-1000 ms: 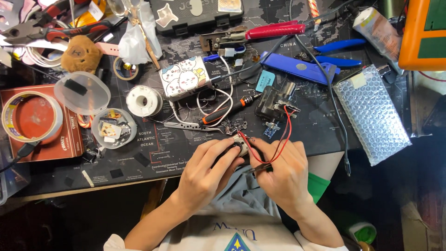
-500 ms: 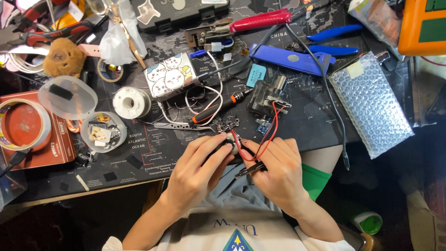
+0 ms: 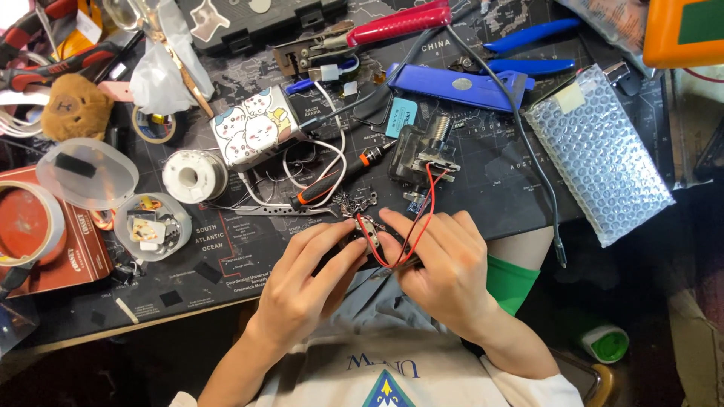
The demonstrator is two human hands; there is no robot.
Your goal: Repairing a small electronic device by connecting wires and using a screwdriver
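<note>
My left hand (image 3: 309,275) and my right hand (image 3: 441,264) meet at the desk's front edge, pinching a small dark part (image 3: 363,240) between thumbs and fingertips. A red wire (image 3: 418,215) and a black wire loop from that part up to a black motor-like module (image 3: 422,154) just beyond my fingers. Small metal pieces (image 3: 354,203) lie right above my left fingertips. An orange-and-black screwdriver (image 3: 339,177) and metal tweezers (image 3: 264,211) rest close behind.
A world-map mat (image 3: 226,252) covers the desk. On it: a solder spool (image 3: 194,175), a cartoon-cat box (image 3: 253,126), round plastic containers (image 3: 154,226), tape roll (image 3: 26,226), a brown plush (image 3: 74,109), red-handled tool (image 3: 392,24), blue tools (image 3: 467,84), bubble-wrap bag (image 3: 599,154).
Both hands stay pinched on the small part at the desk edge, with slight finger shifts. The view has moved, so everything sits a little lower and nearer in frame.
</note>
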